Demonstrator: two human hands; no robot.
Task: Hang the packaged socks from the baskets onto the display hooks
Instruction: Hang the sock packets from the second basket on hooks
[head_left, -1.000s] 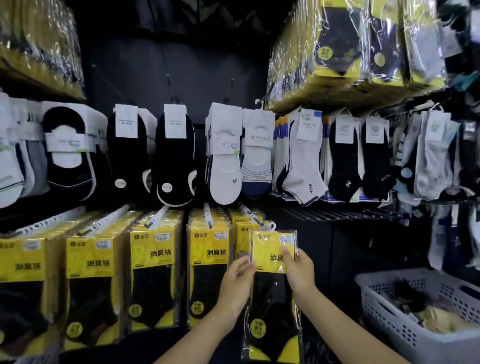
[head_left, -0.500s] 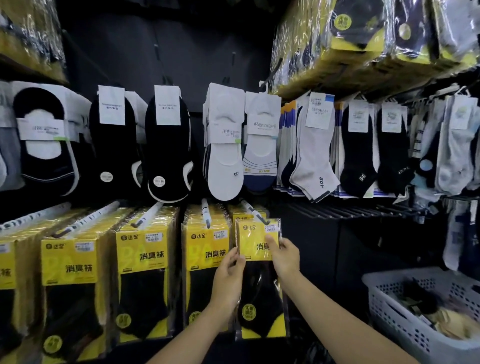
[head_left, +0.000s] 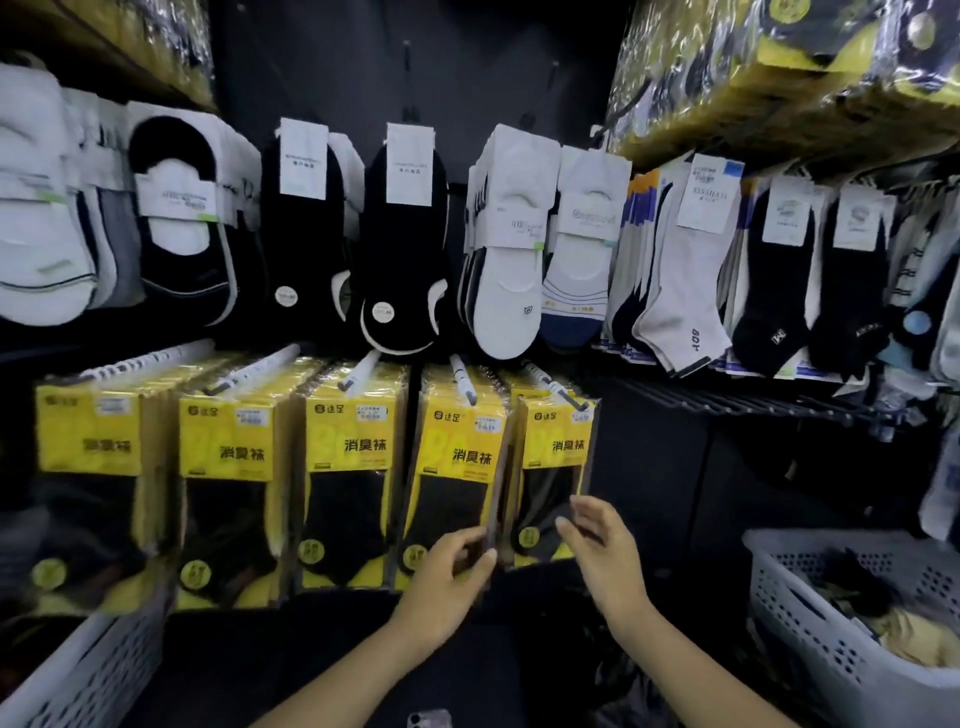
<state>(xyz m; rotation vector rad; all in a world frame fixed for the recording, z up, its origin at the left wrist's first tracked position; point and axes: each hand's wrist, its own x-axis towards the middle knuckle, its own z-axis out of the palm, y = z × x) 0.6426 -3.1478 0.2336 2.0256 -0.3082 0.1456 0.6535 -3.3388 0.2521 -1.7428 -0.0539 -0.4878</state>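
Observation:
Yellow-and-black sock packs hang in five rows on white display hooks (head_left: 462, 375). The rightmost pack (head_left: 557, 457) hangs on its hook (head_left: 558, 388) at the front of its row. My right hand (head_left: 602, 551) is just in front of that pack's lower part, fingers spread and holding nothing. My left hand (head_left: 452, 571) pinches the lower right corner of the front pack (head_left: 457, 467) in the neighbouring row, thumb in front and fingers behind. A white perforated basket (head_left: 800, 618) with more packaged socks stands at the lower right.
A second white basket (head_left: 98, 670) sits at the lower left. Above the yellow packs hang rows of loose black and white socks (head_left: 400, 249) on cards. Wrapped yellow bundles (head_left: 810, 88) fill the upper right shelf. Bare wire hooks (head_left: 727, 402) jut out on the right.
The pack that both hands held up has gone onto the rightmost hook. My right hand let go and dropped lower; my left hand slid down to the neighbouring pack's corner.

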